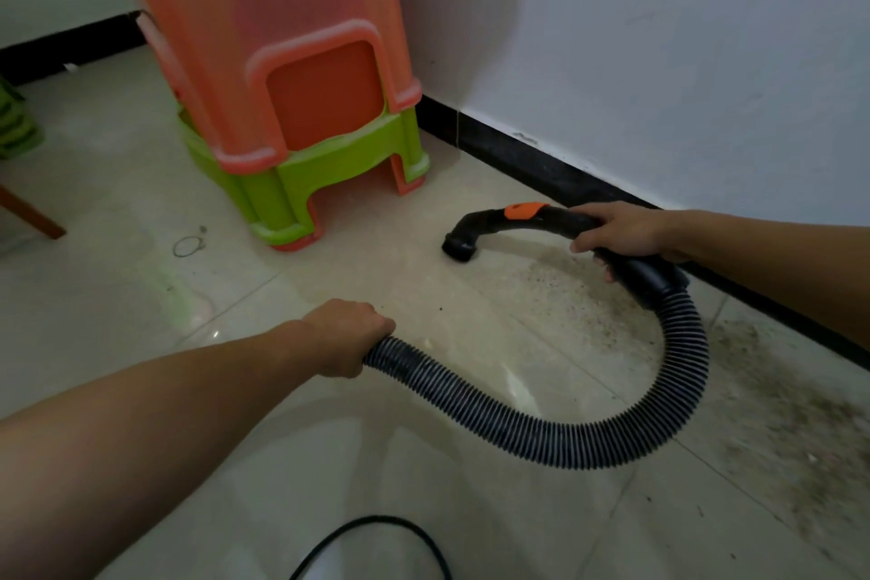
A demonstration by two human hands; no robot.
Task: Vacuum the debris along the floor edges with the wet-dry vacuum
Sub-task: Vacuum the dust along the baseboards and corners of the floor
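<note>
Debris lies in a broad grey-brown scatter over the pale tiled floor at the lower right, hugging the black skirting board under the white wall, with a thinner speckled patch further along, just behind the nozzle. A stack of plastic stools, orange over green, stands in the corner to the left. The ribbed vacuum hose loops across the tiles from one hand to the other (the vacuum's body itself is out of view). The right hand is wrapped round the curved black handle with its orange tab, close to the skirting, and the open nozzle points down at the floor, at or just above it; I cannot tell whether it touches. The left hand is closed round the hose lower down, holding it up off the tiles. A black cord curves along the bottom edge, and a small wire ring lies by the stools. The tiles around the nozzle look mostly clean, so I judge the corner end done, while the heavier dirt towards the lower right is yet to be picked up: well under half finished.
</note>
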